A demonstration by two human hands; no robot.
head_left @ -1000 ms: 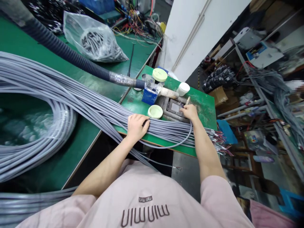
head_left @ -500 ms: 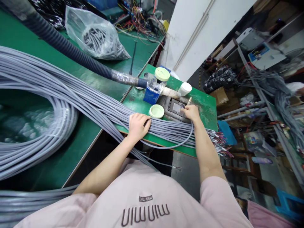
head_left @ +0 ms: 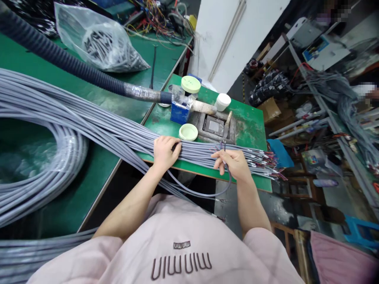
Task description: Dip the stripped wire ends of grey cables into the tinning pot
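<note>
My left hand [head_left: 166, 154] rests with curled fingers around the near side of a thick bundle of grey cables [head_left: 198, 152] lying along the bench edge. In my right hand [head_left: 235, 163] is the end of one grey cable [head_left: 204, 194], pinched so that its thin dark wire tips point up. That cable loops below the bundle between both hands. Stripped, coloured wire ends [head_left: 268, 158] fan out right of my right hand. Behind the bundle sits a square metal pot [head_left: 214, 126] with a shiny grey surface, and a stick [head_left: 228, 118] leans on its frame.
A corrugated hose [head_left: 97, 77] runs to a nozzle [head_left: 204, 106] beside the pot, over a blue box [head_left: 179, 113]. Around it stand an open pale-green tub [head_left: 188, 132], a green lid [head_left: 190, 83] and a white jar [head_left: 222, 101]. Coiled cables [head_left: 68, 157] and a bag of cable pieces [head_left: 103, 45] lie left.
My right hand has drawn back from the metal pot towards me, bringing the cable end over the bundle. My left hand stays on the bundle. The view has shifted slightly.
</note>
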